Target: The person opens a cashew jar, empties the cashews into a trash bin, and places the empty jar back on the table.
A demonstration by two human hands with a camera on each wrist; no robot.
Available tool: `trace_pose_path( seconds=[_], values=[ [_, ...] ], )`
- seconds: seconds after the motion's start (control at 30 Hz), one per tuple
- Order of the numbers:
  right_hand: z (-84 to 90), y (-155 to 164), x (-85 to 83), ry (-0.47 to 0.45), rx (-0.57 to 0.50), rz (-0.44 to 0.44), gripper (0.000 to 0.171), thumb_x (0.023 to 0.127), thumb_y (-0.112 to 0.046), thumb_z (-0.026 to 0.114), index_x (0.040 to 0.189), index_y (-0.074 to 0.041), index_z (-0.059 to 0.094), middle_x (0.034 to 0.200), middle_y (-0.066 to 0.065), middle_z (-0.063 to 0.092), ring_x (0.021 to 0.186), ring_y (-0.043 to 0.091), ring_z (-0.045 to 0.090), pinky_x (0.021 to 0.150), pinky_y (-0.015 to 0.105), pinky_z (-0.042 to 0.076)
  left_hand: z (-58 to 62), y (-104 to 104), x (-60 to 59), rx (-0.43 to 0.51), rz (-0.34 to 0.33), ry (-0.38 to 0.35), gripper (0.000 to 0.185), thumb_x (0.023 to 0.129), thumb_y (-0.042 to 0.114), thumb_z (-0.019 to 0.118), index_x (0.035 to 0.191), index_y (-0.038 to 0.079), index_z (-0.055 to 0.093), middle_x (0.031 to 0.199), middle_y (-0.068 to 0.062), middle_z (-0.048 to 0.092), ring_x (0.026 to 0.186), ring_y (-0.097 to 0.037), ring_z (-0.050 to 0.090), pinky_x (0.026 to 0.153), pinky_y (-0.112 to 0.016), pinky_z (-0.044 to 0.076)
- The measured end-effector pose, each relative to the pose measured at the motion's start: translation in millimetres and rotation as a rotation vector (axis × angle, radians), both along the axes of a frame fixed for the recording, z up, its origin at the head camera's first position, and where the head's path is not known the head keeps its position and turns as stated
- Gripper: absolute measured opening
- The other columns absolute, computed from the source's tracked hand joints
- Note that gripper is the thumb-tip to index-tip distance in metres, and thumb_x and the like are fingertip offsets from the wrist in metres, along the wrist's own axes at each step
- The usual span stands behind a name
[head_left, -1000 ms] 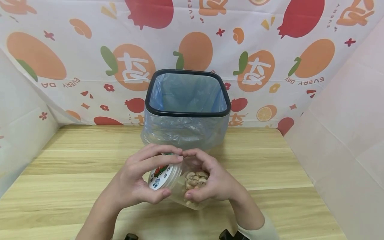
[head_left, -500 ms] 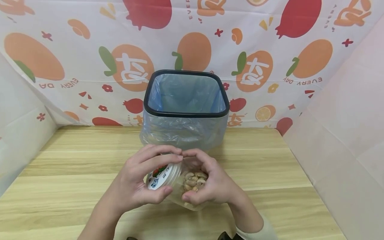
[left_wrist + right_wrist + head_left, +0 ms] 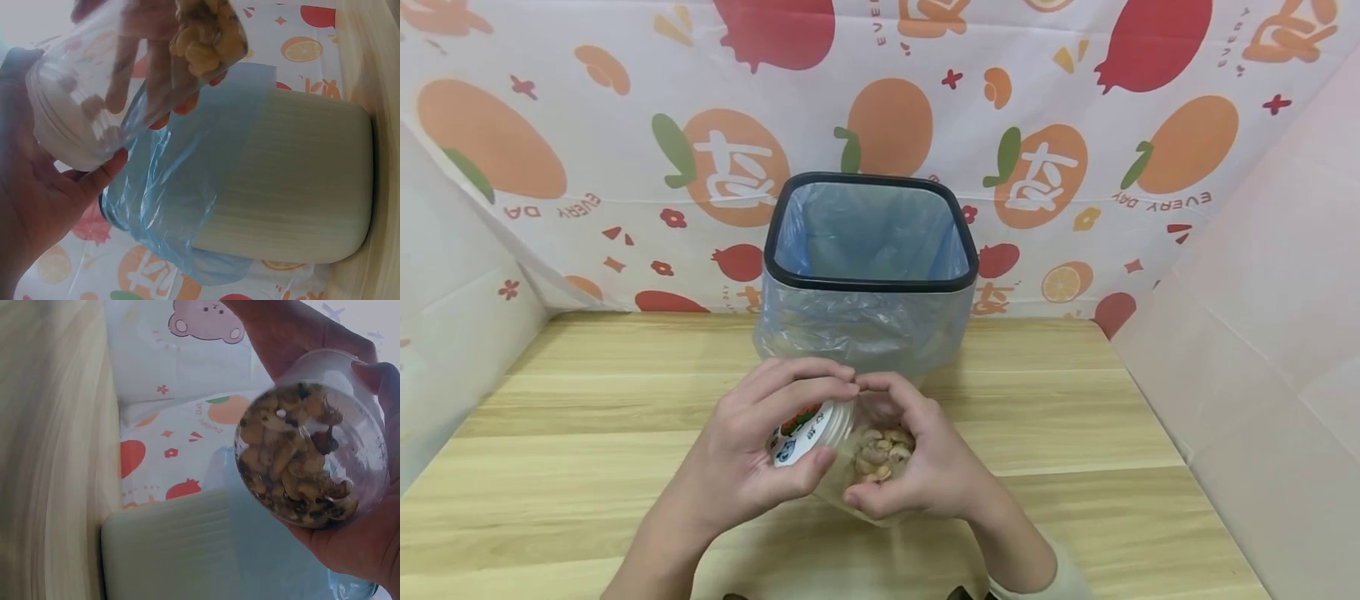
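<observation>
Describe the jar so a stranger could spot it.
Find the black-rimmed bin. In front of it, the left hand and right hand hold a tilted clear jar. Unlike the bin, it has a printed white lid and nuts inside.

On the cloth [image 3: 955, 133] we read EVERY DAY in small capitals at the right, EVERY and DA at the left, and EVERY again at the upper right, running sideways. Two printed oranges [image 3: 736, 167] on it carry bold white lettering that we cannot make out. On the lid [image 3: 801, 435] we see a few characters, partly covered and too small for us to read.
</observation>
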State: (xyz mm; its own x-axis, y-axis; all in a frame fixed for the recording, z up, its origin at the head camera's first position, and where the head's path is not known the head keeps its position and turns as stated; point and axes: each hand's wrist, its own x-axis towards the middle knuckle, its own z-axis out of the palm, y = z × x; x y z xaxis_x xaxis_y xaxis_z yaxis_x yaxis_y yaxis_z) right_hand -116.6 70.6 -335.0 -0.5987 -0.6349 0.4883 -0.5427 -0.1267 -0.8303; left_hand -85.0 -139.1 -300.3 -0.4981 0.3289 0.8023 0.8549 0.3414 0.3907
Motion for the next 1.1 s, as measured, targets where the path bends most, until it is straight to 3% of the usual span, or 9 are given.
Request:
trace_pose_path(
  seconds=[0.2,0.27,0.47,0.6,0.73,0.97,1.1],
  values=[
    [2.8,-1,5.1,0.01,0.013,-0.058,0.082,0.066,-0.001,0.086,0.136,-0.011,0.045,0.12,0.008,0.069,0.099,0.021,0.069,0.086,0.038,0.057,-2.8,8,-3.6,0.034,0.054,0.052,0.025,0.089,0.025,0.063,0.109,0.013,0.072,0.112,-0.005,0.069,0.1,-0.02,0.061,0.087,-0.022,0.045],
    [3.0,-2,6.4,0.075,0.043,-0.118,0.083,0.064,-0.005,0.088,0.136,-0.012,0.046,0.12,0.006,0.068,0.098,0.021,0.069,0.084,0.036,0.057,-5.0,9,-4.3,0.032,0.102,0.054,0.025,0.09,0.027,0.06,0.108,0.013,0.072,0.111,-0.004,0.068,0.099,-0.019,0.061,0.085,-0.021,0.046],
    [3.8,-5,7.3,0.238,0.166,-0.335,0.087,0.06,-0.02,0.093,0.135,-0.016,0.05,0.12,-0.003,0.068,0.093,0.014,0.067,0.078,0.029,0.057,-9.5,9,-3.9,-0.023,0.255,-0.049,0.029,0.084,0.023,0.062,0.111,0.016,0.071,0.112,0.004,0.067,0.102,-0.015,0.061,0.084,-0.023,0.047],
    [3.0,-5,6.2,0.225,0.15,-0.319,0.088,0.06,-0.02,0.093,0.136,-0.016,0.049,0.121,-0.002,0.068,0.097,0.012,0.067,0.081,0.029,0.057,-8.3,8,-1.1,-0.03,0.269,-0.104,0.03,0.082,0.021,0.066,0.111,0.019,0.071,0.112,0.007,0.067,0.103,-0.014,0.061,0.086,-0.024,0.047],
    [2.5,-5,5.4,0.184,0.128,-0.282,0.088,0.061,-0.018,0.093,0.136,-0.017,0.047,0.126,-0.002,0.066,0.107,0.011,0.065,0.09,0.031,0.056,-5.6,7,-0.6,-0.026,0.255,-0.111,0.029,0.083,0.021,0.068,0.112,0.019,0.071,0.112,0.007,0.068,0.103,-0.013,0.062,0.087,-0.024,0.047],
    [1.8,-1,1.4,0.045,0.132,-0.198,0.086,0.064,-0.017,0.094,0.136,-0.022,0.046,0.13,-0.005,0.064,0.113,0.013,0.065,0.096,0.033,0.053,-2.6,1,0.2,-0.059,0.202,-0.191,0.034,0.086,0.023,0.069,0.12,0.023,0.069,0.119,0.011,0.065,0.11,-0.011,0.059,0.092,-0.026,0.047],
    [1.0,2,-4.2,-0.074,0.097,-0.099,0.082,0.068,-0.01,0.091,0.136,-0.018,0.046,0.129,0.002,0.065,0.115,0.018,0.065,0.099,0.039,0.052,-2.3,-5,1.3,-0.087,0.153,-0.24,0.04,0.09,0.024,0.065,0.129,0.025,0.065,0.128,0.012,0.061,0.118,-0.011,0.056,0.095,-0.029,0.047]
  ],
)
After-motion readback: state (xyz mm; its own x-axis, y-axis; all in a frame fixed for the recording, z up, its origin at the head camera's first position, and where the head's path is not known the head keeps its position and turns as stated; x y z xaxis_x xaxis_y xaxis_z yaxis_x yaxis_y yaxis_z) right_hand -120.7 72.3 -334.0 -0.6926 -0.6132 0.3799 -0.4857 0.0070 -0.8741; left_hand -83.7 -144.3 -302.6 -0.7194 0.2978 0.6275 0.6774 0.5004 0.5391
